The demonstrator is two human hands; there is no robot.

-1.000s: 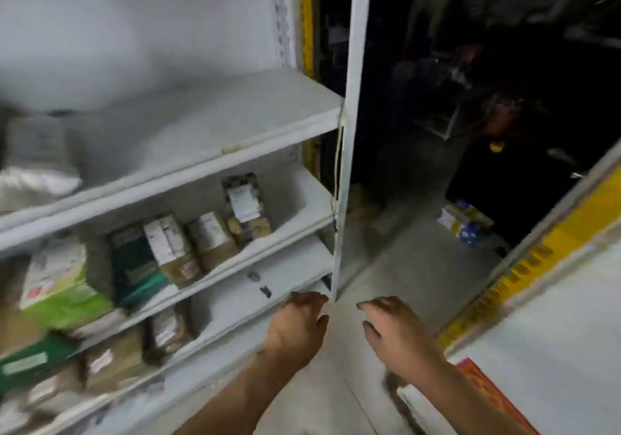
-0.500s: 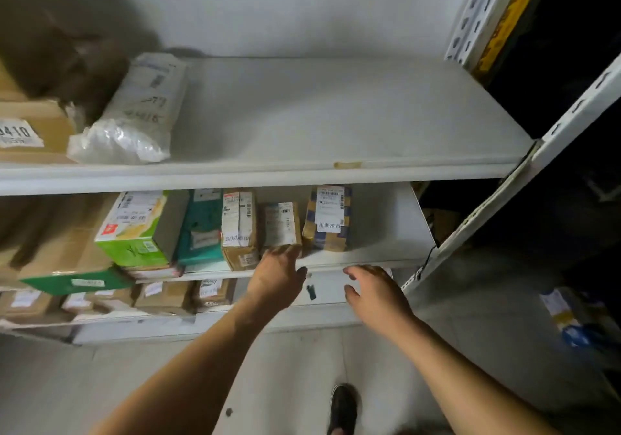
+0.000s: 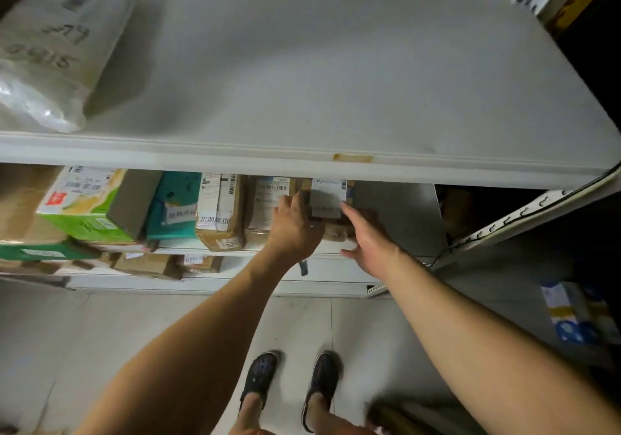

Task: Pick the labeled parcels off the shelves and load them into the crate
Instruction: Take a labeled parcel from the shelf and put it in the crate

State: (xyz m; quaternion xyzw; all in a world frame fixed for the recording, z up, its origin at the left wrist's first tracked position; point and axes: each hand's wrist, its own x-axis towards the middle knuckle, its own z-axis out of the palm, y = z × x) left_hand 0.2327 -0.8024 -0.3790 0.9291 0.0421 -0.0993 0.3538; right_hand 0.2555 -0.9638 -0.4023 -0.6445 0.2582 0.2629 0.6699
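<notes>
On the middle shelf (image 3: 396, 213) stands a row of labeled parcels. The rightmost is a small brown parcel (image 3: 328, 196) with a white label, upright under the upper shelf's lip. My left hand (image 3: 295, 229) grips its left side, fingers curled round the edge. My right hand (image 3: 368, 241) lies along its right side with straight fingers, the thumb under its lower corner. To the left stand two more brown parcels (image 3: 268, 206) (image 3: 220, 213), a teal box (image 3: 174, 206) and a green box (image 3: 84, 209). No crate is in view.
A white poly bag (image 3: 43, 48) lies at the left of the upper shelf (image 3: 336, 82). Small cartons (image 3: 148, 263) sit on the lowest shelf. A blue and yellow box (image 3: 571, 313) lies on the floor at the right. My shoes (image 3: 258, 377) stand on grey tiles.
I have stepped up to the shelf and both hands have reached forward under the upper shelf. They now close in on the rightmost labeled parcel from both sides.
</notes>
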